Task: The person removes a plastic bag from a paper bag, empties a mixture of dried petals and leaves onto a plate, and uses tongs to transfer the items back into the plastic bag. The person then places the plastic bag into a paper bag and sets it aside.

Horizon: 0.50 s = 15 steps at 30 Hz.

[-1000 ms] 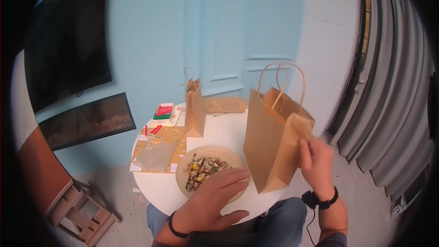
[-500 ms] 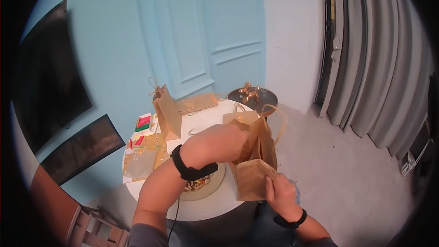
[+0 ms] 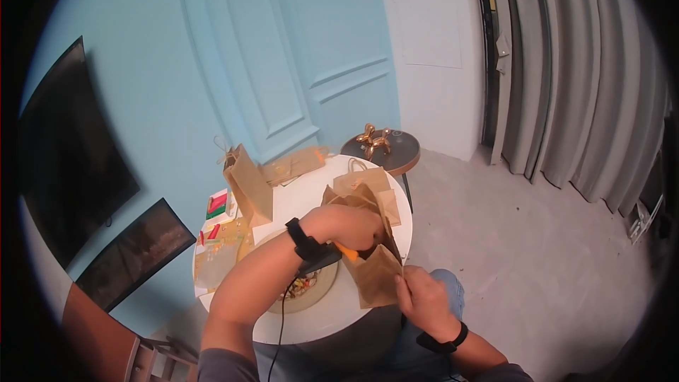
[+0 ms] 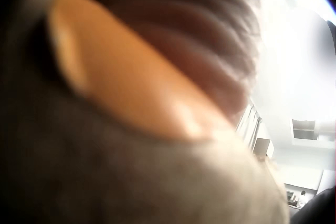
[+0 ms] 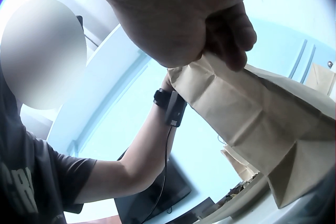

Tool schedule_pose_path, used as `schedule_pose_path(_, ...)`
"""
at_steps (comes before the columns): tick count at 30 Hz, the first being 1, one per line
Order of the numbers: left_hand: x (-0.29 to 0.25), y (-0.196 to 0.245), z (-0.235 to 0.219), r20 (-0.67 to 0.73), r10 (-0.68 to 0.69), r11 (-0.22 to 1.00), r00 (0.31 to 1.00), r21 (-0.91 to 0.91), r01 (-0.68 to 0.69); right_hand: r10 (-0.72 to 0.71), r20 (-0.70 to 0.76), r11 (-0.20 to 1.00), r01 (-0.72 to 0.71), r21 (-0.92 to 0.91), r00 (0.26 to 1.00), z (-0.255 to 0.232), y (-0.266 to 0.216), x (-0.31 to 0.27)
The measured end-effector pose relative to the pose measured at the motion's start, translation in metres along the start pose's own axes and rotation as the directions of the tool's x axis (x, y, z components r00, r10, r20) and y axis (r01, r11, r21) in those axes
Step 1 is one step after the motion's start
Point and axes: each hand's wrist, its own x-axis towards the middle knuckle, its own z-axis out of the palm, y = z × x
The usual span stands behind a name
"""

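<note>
Left arm reaches across; right hand pinches, fingers curled.

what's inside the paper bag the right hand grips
The left hand reaches inside the paper bag, beside an orange patch. Hand and walls hide the bottom, so further contents can't be told.

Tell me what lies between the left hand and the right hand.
A side panel of the open paper bag. The head view shows it: the left hand is at the bag's mouth, the right hand grips its edge.
</note>
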Motion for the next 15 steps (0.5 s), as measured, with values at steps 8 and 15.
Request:
schedule_pose_path(8, -0.076, 0.007, -0.055, -0.56, -0.155, 0.825, 0.814, -0.526, -0.205, 0.034, -0.114, 0.999, -0.036, -0.016, 0.993, -0.002, 0.011, 0.009)
schedule_pose_path(15, -0.179, 0.01, -0.065, -0.924, -0.24, 0.747, 0.3, -0.372, -0.55, 0.13, -0.002, 0.991, -0.13, 0.04, 0.992, 0.0, 0.019, 0.0)
